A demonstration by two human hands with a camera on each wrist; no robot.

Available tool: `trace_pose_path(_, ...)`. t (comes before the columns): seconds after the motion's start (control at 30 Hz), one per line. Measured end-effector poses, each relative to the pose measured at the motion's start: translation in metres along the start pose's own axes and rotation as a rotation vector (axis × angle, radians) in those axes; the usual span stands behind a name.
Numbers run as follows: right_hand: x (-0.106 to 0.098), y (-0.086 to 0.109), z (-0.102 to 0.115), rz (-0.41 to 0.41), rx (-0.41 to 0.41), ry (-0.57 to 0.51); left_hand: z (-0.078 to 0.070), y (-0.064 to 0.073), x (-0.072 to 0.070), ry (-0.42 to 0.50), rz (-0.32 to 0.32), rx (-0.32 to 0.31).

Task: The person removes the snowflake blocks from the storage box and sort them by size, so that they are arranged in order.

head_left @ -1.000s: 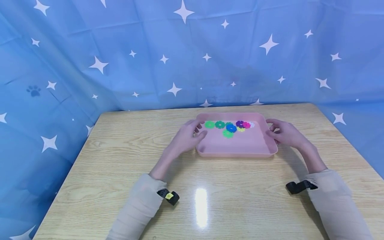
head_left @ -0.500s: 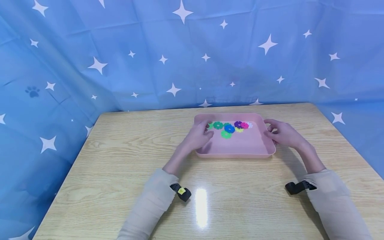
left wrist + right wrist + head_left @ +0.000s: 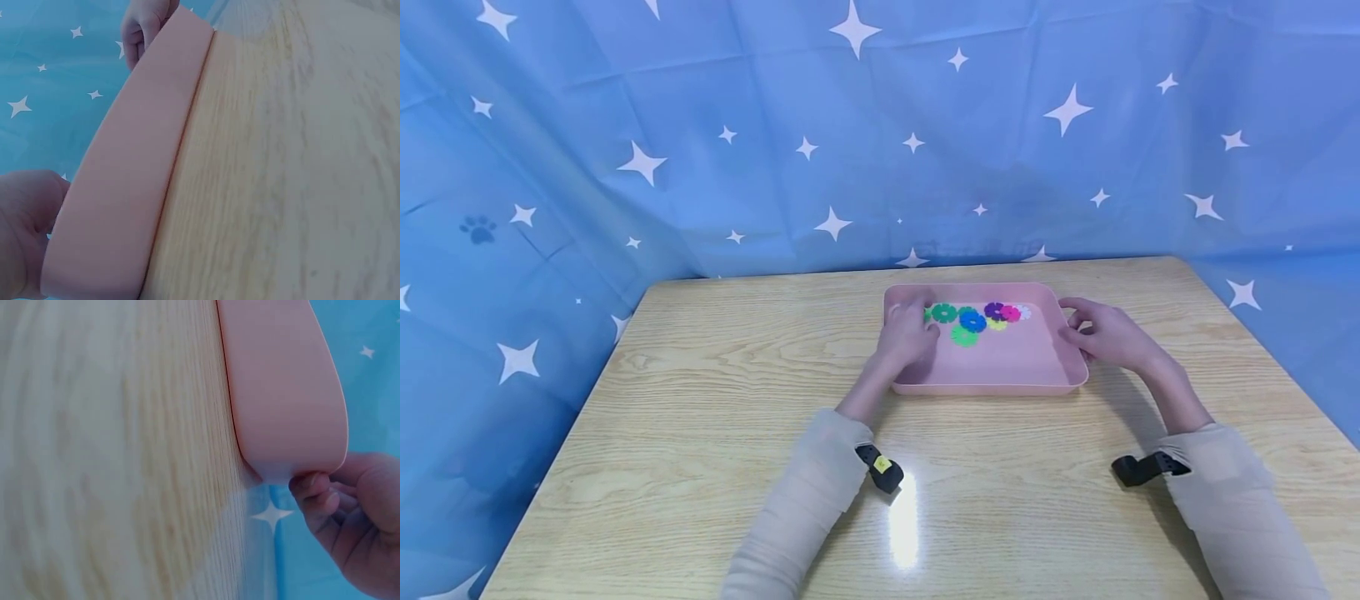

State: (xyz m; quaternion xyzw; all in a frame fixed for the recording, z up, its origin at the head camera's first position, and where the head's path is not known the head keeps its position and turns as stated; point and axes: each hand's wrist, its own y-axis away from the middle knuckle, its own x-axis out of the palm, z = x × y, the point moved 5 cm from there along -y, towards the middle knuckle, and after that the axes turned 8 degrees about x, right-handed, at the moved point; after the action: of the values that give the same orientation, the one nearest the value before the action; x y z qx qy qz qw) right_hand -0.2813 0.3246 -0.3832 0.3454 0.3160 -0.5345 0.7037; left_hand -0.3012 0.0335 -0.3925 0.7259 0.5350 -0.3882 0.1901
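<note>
A shallow pink tray lies on the table, with several notched plastic discs inside it. My left hand reaches over the tray's left side, thumb and index finger apart around a light green disc that it partly covers. Right of it lie a dark green disc, a blue disc, another light green disc, and purple and pink ones. My right hand grips the tray's right wall, thumb at the rim. In the left wrist view the wall hides part of the left hand.
The wooden table extends around the tray on every side. Behind it hangs a blue curtain printed with white stars. Black wrist cameras sit on the left cuff and the right cuff.
My left hand has moved right from the tray's left edge to over its inside, now covering part of the leftmost light green disc. The right hand keeps its place on the tray.
</note>
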Motion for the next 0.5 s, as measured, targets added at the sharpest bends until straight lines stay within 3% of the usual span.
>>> trace_pose_path(0.1, 0.0004, -0.0001, 0.0003, 0.004, 0.0, -0.007, 0.001, 0.0013, 0.0006, 0.01, -0.001, -0.006)
trace_pose_path(0.33, -0.0002, 0.0, -0.0005, -0.003, -0.001, -0.006, 0.0036, 0.0017, 0.002, 0.062, -0.007, 0.069)
trace_pose_path(0.5, 0.0005, 0.0003, -0.0024, -0.006, -0.003, -0.008, 0.0061, 0.0025, 0.0049, 0.009, 0.006, 0.01)
